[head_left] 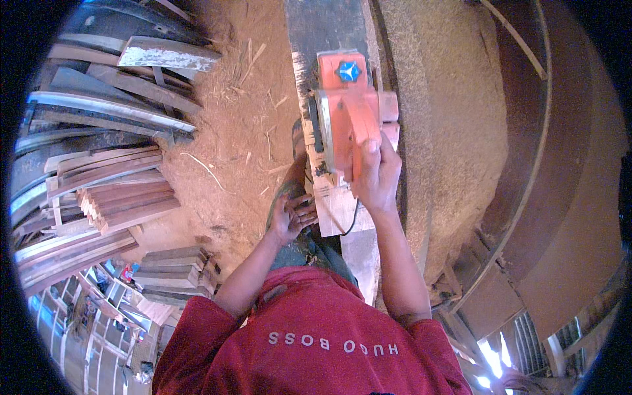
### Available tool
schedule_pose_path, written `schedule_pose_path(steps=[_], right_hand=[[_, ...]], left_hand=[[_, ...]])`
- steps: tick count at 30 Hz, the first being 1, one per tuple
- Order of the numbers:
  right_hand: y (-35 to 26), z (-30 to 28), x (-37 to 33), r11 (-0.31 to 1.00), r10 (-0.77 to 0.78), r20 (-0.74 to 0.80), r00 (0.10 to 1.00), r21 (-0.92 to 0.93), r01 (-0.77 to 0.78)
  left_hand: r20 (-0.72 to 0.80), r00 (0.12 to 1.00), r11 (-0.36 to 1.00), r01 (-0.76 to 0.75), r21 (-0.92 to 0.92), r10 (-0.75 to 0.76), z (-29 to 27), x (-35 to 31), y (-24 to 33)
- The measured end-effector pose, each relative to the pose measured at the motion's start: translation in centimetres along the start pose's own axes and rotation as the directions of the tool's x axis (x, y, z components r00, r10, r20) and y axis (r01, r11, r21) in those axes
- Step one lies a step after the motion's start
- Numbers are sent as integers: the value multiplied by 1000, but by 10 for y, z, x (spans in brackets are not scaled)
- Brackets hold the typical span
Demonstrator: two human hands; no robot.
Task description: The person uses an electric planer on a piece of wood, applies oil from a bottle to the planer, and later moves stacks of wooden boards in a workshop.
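Observation:
A red-orange electric hand planer (345,108) with a blue front knob rests on a long wooden board (332,210). My right hand (378,171) is wrapped round the planer's rear handle, thumb on top. Beside the board's left edge, near its close end, is my left hand (293,216), with its fingers apart and nothing held. Its fingertips are at or close to the board's edge; whether they touch I cannot tell. The board's far part is dark and weathered, while its close part is pale bare wood. A black cord (354,218) hangs from the back of the planer.
Sawdust and shavings (243,131) cover the ground on both sides. Piled old planks (112,105) lie at the left, with stacked cut timber (128,197) and more lumber (171,270) nearer. A dark brown wall or panel (553,197) curves along the right.

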State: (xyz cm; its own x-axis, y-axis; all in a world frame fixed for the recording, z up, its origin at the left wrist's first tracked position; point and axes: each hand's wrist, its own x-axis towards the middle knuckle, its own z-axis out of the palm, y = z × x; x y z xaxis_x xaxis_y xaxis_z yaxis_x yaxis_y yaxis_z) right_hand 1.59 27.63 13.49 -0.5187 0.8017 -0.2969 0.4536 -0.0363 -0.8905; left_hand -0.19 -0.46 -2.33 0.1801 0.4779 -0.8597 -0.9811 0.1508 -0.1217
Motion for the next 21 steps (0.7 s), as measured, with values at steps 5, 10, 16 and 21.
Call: schedule_pose_path(steps=[5,10,16,21], right_hand=[[-8,-10,-11,1000,-11,-32,999,-9,11],[-3,-21,-39,957,269,72,960,91,-275],[-36,-3,41,998,-20,-137,990,-65,11],[-16,-44,-35,978,208,-279,937,87,-191]], left_hand=[[17,1000,1000,1,-22,0,0,-3,0],[35,999,999,16,38,-17,4,-1,4],[65,997,999,31,20,-32,0,-1,8],[-7,1000,990,5,144,-4,10,-3,14]])
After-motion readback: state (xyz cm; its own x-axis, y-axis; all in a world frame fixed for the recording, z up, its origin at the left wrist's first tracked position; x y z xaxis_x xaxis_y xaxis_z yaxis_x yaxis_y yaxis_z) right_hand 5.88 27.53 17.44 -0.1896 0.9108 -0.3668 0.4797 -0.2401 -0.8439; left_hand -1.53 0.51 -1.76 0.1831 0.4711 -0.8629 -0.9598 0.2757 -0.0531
